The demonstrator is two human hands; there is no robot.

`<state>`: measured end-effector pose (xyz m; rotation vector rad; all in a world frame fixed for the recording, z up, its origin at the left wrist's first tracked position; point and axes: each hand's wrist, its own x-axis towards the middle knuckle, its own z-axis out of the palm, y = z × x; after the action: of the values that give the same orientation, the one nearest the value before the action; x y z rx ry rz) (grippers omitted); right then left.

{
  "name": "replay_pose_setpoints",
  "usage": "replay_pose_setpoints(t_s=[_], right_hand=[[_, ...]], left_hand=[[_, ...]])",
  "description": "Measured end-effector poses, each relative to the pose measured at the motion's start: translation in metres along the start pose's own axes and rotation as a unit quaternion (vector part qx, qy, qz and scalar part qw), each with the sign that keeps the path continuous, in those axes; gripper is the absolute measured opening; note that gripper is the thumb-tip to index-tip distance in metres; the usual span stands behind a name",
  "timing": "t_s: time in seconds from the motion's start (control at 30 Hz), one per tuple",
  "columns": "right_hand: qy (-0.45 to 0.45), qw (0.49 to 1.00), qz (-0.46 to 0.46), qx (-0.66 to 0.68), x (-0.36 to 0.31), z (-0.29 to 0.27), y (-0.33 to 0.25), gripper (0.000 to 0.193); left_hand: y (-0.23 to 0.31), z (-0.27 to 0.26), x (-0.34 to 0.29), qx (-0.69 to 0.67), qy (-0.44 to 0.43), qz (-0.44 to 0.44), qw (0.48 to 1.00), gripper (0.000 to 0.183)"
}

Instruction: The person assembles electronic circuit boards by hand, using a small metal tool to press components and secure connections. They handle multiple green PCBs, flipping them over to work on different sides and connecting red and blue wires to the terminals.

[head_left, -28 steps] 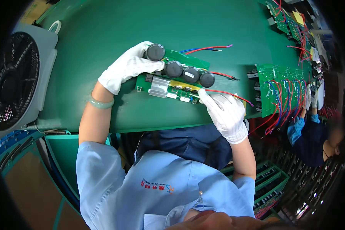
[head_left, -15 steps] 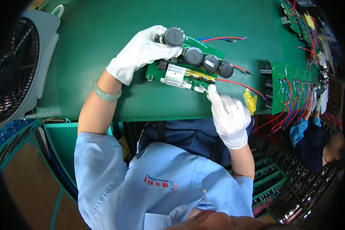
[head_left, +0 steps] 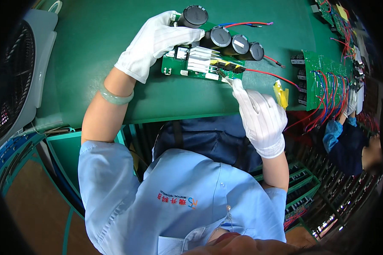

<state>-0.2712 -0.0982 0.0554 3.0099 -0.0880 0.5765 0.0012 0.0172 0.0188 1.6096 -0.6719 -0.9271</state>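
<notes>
My left hand, in a white glove, grips the left end of a green circuit board above the green table. The thumb lies beside the tall black capacitors along the board's far side. A silver finned heat sink and small yellow-and-black parts sit along its middle; red and blue wires trail off to the right. My right hand, gloved too, pinches a slim brush-like tool. Its tip meets the board's near edge, by the white connectors; my fingers hide most of the tool.
Yellow tape lies right of my right hand. Beyond it stands a group of wired green boards. At the left is a grey fan. A co-worker's gloved hand shows at the far right, near more boards.
The whole view has shifted, so the table sits higher in it. The board appears tilted, showing more of the capacitors' sides. Both hands keep their grips; the tool tip stays at the near edge.
</notes>
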Motion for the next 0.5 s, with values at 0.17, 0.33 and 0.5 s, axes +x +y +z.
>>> replay_pose_setpoints(t_s=[0.17,0.33,0.5], right_hand=[[0.041,0.999,-0.026,0.01,-0.001,0.005,0.014,0.056],[0.047,0.999,-0.016,0.008,0.0,0.009,0.015,0.057],[0.021,0.999,-0.035,-0.008,0.006,0.0,0.011,0.056]], left_hand=[[-0.006,-0.004,0.002,0.001,-0.008,0.009,1.0,0.045],[-0.003,-0.003,0.0,-0.006,-0.028,-0.001,1.0,0.047],[-0.002,-0.001,0.0,0.003,-0.005,-0.007,1.0,0.049]])
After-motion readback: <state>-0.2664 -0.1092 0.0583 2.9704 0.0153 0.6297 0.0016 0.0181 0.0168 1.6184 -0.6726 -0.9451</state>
